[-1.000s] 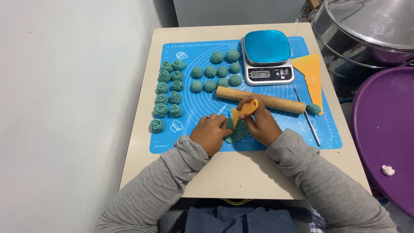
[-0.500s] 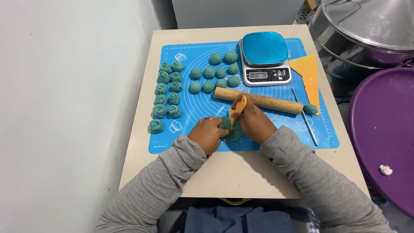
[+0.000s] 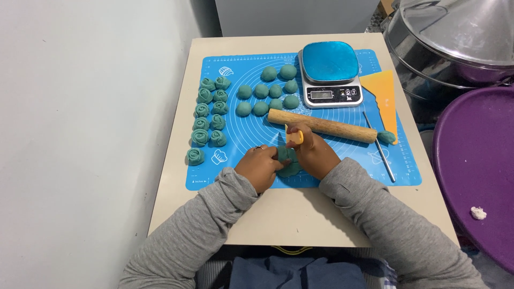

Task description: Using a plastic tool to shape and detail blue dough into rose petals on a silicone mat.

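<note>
On the blue silicone mat (image 3: 342, 176) covering the counter (image 3: 300, 214), the left hand (image 3: 260, 167) presses its curled fingers against a flattened piece of teal dough (image 3: 288, 161), steadying it near the mat's front edge. The right hand (image 3: 316, 155) pinches a small yellow cutter (image 3: 295, 137) over the dough. Just behind lies a wooden rolling pin (image 3: 321, 126), with round dough balls (image 3: 269, 96), rose-shaped dough pieces (image 3: 209, 119) and a kitchen scale (image 3: 330, 74) beyond.

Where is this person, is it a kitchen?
Probably a home kitchen or baking corner: a blue baking mat with green dough balls, a rolling pin and a kitchen scale.
</note>
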